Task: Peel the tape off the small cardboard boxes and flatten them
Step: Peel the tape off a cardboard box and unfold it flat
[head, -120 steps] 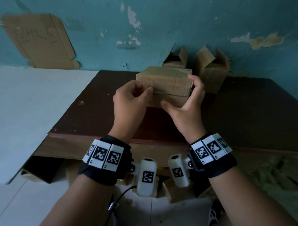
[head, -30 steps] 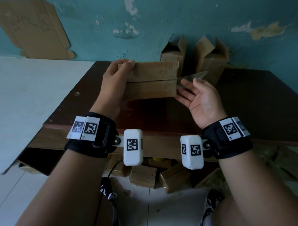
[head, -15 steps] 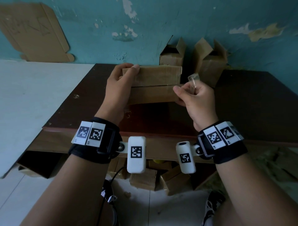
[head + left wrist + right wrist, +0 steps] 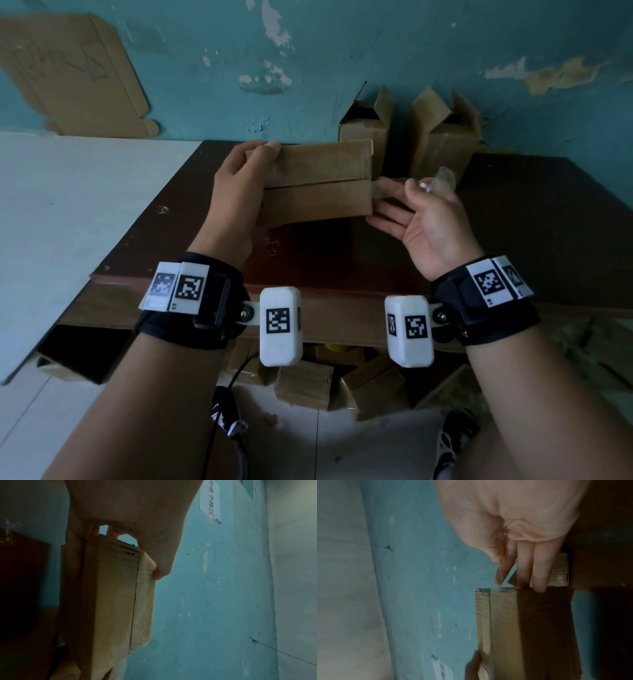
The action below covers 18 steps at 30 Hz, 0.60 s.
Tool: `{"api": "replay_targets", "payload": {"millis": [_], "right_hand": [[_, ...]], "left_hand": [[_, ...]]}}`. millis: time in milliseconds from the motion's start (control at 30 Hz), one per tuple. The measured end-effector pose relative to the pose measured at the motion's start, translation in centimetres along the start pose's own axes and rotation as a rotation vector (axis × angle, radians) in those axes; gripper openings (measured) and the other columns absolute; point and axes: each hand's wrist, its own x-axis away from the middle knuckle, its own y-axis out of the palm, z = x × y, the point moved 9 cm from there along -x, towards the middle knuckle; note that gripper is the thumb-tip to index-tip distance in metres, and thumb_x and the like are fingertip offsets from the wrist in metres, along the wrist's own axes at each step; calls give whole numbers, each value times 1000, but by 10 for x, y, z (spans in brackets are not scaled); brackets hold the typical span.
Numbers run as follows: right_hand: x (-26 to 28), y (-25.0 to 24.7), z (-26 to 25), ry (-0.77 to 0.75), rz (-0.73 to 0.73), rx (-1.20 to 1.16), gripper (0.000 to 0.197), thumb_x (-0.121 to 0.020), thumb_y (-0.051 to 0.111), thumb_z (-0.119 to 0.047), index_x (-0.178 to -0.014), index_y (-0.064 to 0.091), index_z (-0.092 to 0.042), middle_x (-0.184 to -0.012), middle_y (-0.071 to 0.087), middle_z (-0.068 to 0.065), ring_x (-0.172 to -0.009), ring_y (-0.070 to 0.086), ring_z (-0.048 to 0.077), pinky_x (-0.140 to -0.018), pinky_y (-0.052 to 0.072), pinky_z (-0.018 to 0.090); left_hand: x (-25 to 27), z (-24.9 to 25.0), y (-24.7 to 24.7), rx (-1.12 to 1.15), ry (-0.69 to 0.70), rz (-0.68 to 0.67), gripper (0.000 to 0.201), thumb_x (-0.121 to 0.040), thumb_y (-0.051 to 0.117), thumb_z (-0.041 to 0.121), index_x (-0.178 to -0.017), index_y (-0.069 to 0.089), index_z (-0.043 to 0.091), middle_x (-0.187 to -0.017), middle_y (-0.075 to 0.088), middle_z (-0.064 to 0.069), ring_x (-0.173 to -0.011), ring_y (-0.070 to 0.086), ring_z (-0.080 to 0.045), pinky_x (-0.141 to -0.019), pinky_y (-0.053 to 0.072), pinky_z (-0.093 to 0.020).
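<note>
A small brown cardboard box (image 4: 318,185) is held above the dark table, its long seam facing me. My left hand (image 4: 236,195) grips its left end, thumb on the near face and fingers behind; in the left wrist view the box (image 4: 111,595) fills the middle under my left hand (image 4: 128,507). My right hand (image 4: 411,212) lies palm up at the box's right end. Its thumb and forefinger pinch a strip of clear tape (image 4: 442,180). In the right wrist view the tape (image 4: 498,578) runs from my right hand (image 4: 522,561) to the box (image 4: 522,628) corner.
Two opened cardboard boxes (image 4: 368,133) (image 4: 442,133) stand at the back of the brown table (image 4: 513,222) against the blue wall. A white surface (image 4: 85,205) adjoins on the left, with flattened cardboard (image 4: 68,75) leaning behind it. More boxes (image 4: 305,383) lie on the floor under the table.
The tape has come off the seam since the earliest frame. In the last half second my right hand's fingers have uncurled and spread toward the box's right end; my left hand keeps its hold.
</note>
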Motion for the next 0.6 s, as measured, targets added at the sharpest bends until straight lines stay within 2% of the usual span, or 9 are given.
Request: {"api": "replay_targets", "payload": {"millis": [100, 133, 200, 267, 333, 367, 433, 533, 600], "right_hand": [[-3, -22, -9, -42, 118, -66, 3, -108, 37, -14, -111, 37, -16, -96, 76, 9, -94, 75, 35, -71, 62, 47], [-4, -28, -13, -56, 150, -64, 4, -108, 37, -13, -106, 39, -15, -92, 76, 7, -93, 75, 34, -69, 62, 46], [-3, -35, -17, -56, 189, -46, 14, -107, 38, -11, -96, 42, -17, -91, 76, 7, -92, 76, 33, -68, 61, 44], [-3, -41, -18, -61, 218, -17, 11, -106, 39, -8, -101, 44, -17, -98, 75, 9, -92, 76, 30, -71, 62, 44], [-3, -44, -21, -80, 233, 65, 13, -104, 43, -6, -112, 46, -15, -105, 73, 8, -94, 76, 26, -77, 62, 43], [-3, -45, -23, -94, 239, 137, 17, -103, 45, -6, -117, 48, -15, -107, 73, 7, -94, 76, 22, -79, 61, 41], [-3, -44, -27, -137, 241, 360, 22, -102, 48, -8, -121, 51, -18, -106, 73, 2, -94, 75, 13, -84, 60, 38], [-5, -31, -28, -224, 171, 938, 22, -99, 55, -18, -115, 58, -32, -99, 71, -13, -95, 68, 4, -89, 56, 35], [-4, -17, -13, -198, 47, 1263, 17, -96, 60, -25, -107, 63, -37, -93, 68, -19, -95, 66, 6, -85, 53, 31]], "left_hand": [[-3, -1, -10, 20, -42, 34, 26, -87, 65, 50, -104, 73, 33, -94, 67, 11, -94, 64, -14, -75, 54, -39], [-4, -3, -13, 52, -76, 34, 28, -82, 67, 54, -101, 73, 35, -100, 70, 7, -102, 67, -20, -82, 56, -45], [-2, -7, -14, 129, -155, 15, 35, -70, 74, 61, -96, 73, 37, -120, 70, -7, -118, 65, -36, -91, 48, -67], [-1, -10, -14, 163, -173, 7, 36, -67, 75, 61, -93, 74, 37, -129, 67, -14, -122, 63, -41, -92, 42, -74], [-2, -7, -12, 143, -140, 13, 35, -68, 74, 61, -93, 74, 37, -124, 70, -12, -120, 65, -39, -95, 45, -68], [-2, -4, -12, 122, -111, 19, 35, -68, 73, 61, -94, 73, 37, -117, 72, -9, -117, 67, -36, -95, 48, -60], [-1, 2, -10, 72, -44, 28, 33, -73, 69, 58, -96, 73, 36, -105, 71, -1, -111, 68, -32, -84, 49, -48], [-2, 4, -11, 46, -6, 38, 33, -76, 66, 56, -100, 73, 36, -98, 70, 5, -105, 68, -28, -79, 49, -46], [-2, 4, -11, 44, -3, 43, 35, -73, 66, 58, -101, 73, 36, -99, 70, 5, -102, 68, -26, -78, 47, -45]]}}
